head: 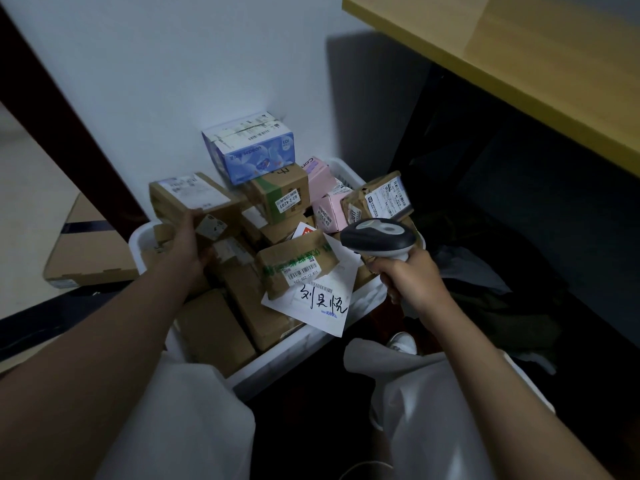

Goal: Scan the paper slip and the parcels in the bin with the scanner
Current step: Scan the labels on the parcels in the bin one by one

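A white bin [298, 348] on the floor holds several cardboard parcels. My left hand [188, 249] grips a brown parcel with a white label [190, 199] at the bin's left side. My right hand [412, 278] holds a grey and black scanner [379, 235] over the bin's right edge, its head pointing left toward the pile. A white paper slip [318, 303] with a barcode and black handwriting lies at the bin's near edge, partly under a parcel with green tape [294, 263]. A blue box [251, 147] tops the pile by the wall.
A pink box [323, 188] and a labelled brown parcel [382, 197] lie at the bin's right. A flat carton [86, 251] rests on the floor at left. A yellow tabletop [536, 64] overhangs at upper right. Dark clothes [485, 306] lie at right. My knees [194, 420] are at the bottom.
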Motion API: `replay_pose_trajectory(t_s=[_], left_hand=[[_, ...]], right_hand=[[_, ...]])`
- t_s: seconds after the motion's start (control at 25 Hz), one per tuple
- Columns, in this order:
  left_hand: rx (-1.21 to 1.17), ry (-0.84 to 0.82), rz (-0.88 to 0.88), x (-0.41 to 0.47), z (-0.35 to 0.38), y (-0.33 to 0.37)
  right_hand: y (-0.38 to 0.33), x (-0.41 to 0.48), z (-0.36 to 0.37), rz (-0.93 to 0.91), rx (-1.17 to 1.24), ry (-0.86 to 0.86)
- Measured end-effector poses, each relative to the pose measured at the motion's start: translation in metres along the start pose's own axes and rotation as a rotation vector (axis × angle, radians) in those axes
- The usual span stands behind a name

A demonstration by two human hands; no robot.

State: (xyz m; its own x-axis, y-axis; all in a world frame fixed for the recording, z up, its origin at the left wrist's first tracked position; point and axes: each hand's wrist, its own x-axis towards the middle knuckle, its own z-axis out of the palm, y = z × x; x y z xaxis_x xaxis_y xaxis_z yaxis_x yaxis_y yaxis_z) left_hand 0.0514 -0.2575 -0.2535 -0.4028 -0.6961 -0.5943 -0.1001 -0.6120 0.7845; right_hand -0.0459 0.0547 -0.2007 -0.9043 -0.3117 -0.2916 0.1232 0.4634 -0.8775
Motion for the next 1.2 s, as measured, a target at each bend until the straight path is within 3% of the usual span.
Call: replay_pose_trajectory(t_s=[0.16, 0.4, 0.64, 0.92, 1.08, 1.2], left_hand=[[-0.037, -0.001, 0.188, -0.008, -0.003, 0.005], [0.195, 0.145, 0.377, -0.011, -0.001, 0.012], [0.324, 0.05, 0.549, -0.037, 0.027, 0.003], [0.281, -0.173, 0.297, -0.03, 0.049, -0.006], [0.238, -0.309, 0.254, -0.021, 0.055, -0.013], [0.274, -0.297, 0.247, -0.017, 0.057, -0.018]], right_hand=[[0.001, 0.0, -0.003, 0.005, 0.006, 0.011], [0.001, 0.0, -0.005, 0.01, 0.021, 0.021], [0.003, 0.002, -0.006, 0.008, 0.044, 0.036], [-0.003, -0.005, -0.011, 0.008, 0.234, 0.033], [-0.005, -0.007, -0.015, 0.022, 0.331, 0.019], [-0.006, -0.007, -0.016, 0.029, 0.37, 0.022]])
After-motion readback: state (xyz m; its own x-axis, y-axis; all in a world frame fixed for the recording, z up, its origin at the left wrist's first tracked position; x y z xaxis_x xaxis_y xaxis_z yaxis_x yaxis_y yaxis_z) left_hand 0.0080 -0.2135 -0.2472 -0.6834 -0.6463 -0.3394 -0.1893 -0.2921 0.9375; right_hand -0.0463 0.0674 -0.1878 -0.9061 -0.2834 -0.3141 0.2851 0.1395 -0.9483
